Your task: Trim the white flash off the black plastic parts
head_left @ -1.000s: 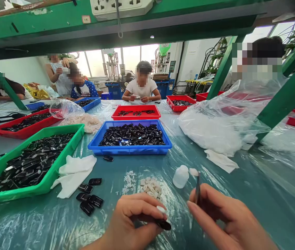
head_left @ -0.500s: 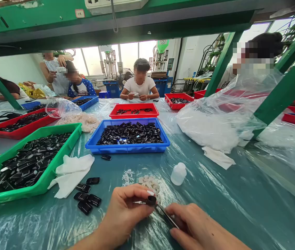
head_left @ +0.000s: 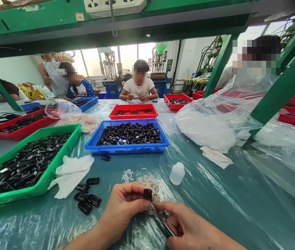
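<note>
Between the thumb and fingers of my left hand (head_left: 122, 208) is a small black plastic part (head_left: 147, 193), held up over the table. My right hand (head_left: 185, 222) is closed around metal tweezers (head_left: 163, 220), whose tip meets the lower edge of the black part. Whether the tips grip anything is too small to see. Just behind my hands lies a pile of pale ring-like pieces (head_left: 147, 180), partly hidden by my fingers. Tiny white bits (head_left: 128, 175) are scattered to its left. Several loose black parts (head_left: 87, 196) lie left of my left hand.
A blue tray (head_left: 126, 149) of black parts stands ahead, a green tray (head_left: 43, 185) at left, a red tray (head_left: 134, 116) beyond. A white bottle (head_left: 177, 173) is upright at right. White cloths (head_left: 70, 173) and a filled plastic bag (head_left: 207, 128) lie about. Co-workers sit beyond.
The black part in my left hand has tipped and shifted slightly up and left. My right hand and the tweezers have moved left, and the tweezers stand steeper against the part.
</note>
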A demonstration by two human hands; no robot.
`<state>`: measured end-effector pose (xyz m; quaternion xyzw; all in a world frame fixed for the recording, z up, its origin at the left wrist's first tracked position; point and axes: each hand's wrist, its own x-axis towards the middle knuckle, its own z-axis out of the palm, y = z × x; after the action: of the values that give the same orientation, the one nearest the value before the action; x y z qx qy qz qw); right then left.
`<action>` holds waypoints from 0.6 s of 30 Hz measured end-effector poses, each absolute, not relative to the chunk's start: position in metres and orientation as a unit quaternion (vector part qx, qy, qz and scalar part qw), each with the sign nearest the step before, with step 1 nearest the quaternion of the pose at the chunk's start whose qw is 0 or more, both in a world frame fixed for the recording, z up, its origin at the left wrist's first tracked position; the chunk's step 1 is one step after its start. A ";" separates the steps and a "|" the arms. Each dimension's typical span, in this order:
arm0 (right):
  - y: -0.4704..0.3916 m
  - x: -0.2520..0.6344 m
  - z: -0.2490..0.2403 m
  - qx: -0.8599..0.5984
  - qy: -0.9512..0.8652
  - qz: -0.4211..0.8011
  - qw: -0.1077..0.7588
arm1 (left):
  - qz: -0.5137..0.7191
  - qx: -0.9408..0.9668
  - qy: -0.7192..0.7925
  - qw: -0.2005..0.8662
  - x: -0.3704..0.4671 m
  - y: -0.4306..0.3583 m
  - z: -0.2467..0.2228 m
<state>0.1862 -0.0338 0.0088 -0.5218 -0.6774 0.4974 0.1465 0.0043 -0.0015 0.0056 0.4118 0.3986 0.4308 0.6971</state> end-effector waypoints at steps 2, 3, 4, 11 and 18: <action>-0.034 0.186 0.010 -0.518 -0.673 0.509 0.141 | 0.431 0.412 0.398 0.698 0.004 -0.001 0.006; -0.034 0.187 0.010 -0.519 -0.669 0.515 0.136 | 0.431 0.412 0.397 0.697 0.004 0.000 0.006; -0.034 0.188 0.010 -0.520 -0.663 0.521 0.133 | 0.432 0.412 0.397 0.697 0.004 0.000 0.007; -0.031 0.193 0.008 -0.520 -0.628 0.552 0.174 | 0.440 0.388 0.388 0.711 0.002 0.000 0.006; -0.030 0.193 0.012 -0.515 -0.615 0.570 0.180 | 0.435 0.343 0.358 0.752 0.002 0.000 0.009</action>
<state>0.1934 -0.0295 0.0124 -0.5147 -0.6150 0.5697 0.1799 0.0016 0.0003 0.0087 0.3426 0.3576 0.4351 0.7520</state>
